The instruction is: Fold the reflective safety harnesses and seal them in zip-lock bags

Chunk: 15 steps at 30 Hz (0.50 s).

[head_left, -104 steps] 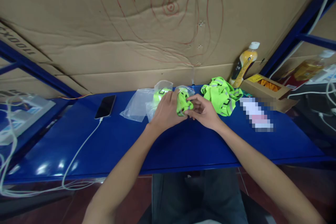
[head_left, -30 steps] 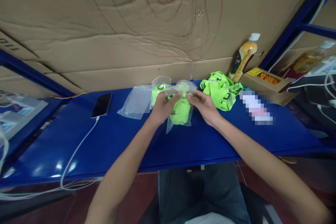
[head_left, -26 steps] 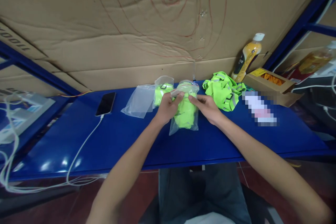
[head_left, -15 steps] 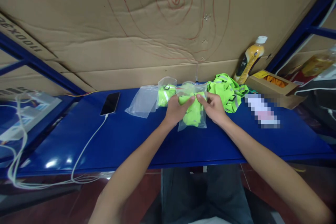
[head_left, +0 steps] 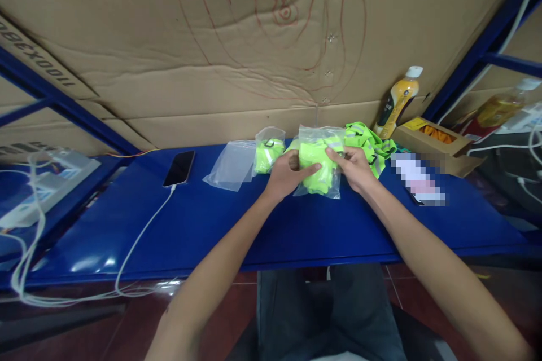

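Note:
A clear plastic bag (head_left: 320,168) stuffed with neon green reflective fabric stands on the blue table (head_left: 262,225). My left hand (head_left: 287,174) pinches its left side with thumb and fingers closed on the plastic. My right hand (head_left: 354,166) grips its right upper edge. Just behind on the left stands a second filled bag (head_left: 267,150), and an empty clear bag (head_left: 229,164) lies flat beside it. A loose heap of neon green straps (head_left: 369,144) lies behind my right hand.
A black phone (head_left: 179,168) lies face up at the left with a white cable (head_left: 134,242) running off the front edge. An orange drink bottle (head_left: 397,101) and an open cardboard box (head_left: 432,141) stand at the back right. A cardboard wall (head_left: 237,51) rises behind.
The green fabric has gone fully into the bag. Both hands have shifted slightly right with it and now hold the bag higher, its top flat and upright.

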Each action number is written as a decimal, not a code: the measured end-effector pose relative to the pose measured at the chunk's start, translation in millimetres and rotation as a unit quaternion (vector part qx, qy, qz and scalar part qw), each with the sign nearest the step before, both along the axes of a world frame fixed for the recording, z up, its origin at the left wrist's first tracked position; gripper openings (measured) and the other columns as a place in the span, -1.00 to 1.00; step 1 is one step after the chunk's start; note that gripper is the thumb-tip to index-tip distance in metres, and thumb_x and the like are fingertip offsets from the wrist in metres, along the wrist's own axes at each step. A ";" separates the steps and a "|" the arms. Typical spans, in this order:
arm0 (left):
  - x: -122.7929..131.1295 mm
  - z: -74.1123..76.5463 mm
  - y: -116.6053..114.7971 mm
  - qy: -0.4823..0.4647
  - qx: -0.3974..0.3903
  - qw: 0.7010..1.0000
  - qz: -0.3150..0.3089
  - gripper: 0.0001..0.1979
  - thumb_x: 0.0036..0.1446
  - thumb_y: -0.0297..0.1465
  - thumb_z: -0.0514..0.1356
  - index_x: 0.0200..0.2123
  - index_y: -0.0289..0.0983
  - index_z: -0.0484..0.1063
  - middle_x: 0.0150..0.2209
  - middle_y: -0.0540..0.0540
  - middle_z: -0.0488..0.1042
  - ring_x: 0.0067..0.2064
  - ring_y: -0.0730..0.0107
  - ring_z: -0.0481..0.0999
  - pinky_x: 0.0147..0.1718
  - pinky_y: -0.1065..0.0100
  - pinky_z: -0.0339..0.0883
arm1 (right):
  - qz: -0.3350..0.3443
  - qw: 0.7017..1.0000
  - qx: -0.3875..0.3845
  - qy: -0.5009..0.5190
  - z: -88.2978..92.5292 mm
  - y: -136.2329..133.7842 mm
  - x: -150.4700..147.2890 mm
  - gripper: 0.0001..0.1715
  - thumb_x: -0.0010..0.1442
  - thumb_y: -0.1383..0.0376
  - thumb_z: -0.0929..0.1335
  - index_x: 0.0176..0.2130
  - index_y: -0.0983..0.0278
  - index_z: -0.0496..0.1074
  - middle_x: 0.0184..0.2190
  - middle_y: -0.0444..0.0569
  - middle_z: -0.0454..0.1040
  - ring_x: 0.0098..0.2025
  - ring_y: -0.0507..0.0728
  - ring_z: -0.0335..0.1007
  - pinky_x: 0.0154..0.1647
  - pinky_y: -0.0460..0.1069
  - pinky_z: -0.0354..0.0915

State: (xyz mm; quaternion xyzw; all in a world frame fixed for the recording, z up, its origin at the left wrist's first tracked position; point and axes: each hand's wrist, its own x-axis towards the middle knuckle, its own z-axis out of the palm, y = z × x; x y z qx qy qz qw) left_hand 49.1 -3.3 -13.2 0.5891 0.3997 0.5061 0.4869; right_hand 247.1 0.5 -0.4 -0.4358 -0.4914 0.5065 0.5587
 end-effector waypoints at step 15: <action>-22.8 21.4 3.5 0.076 0.151 0.983 0.065 -0.60 0.26 0.00 0.38 -0.15 -0.23 0.60 -0.35 -0.07 0.62 -0.31 0.27 0.63 -0.28 0.28 0.50 | 0.027 0.998 -0.025 0.049 19.9 10.8 -5.4 -0.34 -0.36 0.08 0.76 -0.29 0.24 0.60 -0.30 -0.07 0.68 -0.33 0.13 0.59 -0.29 0.03 0.53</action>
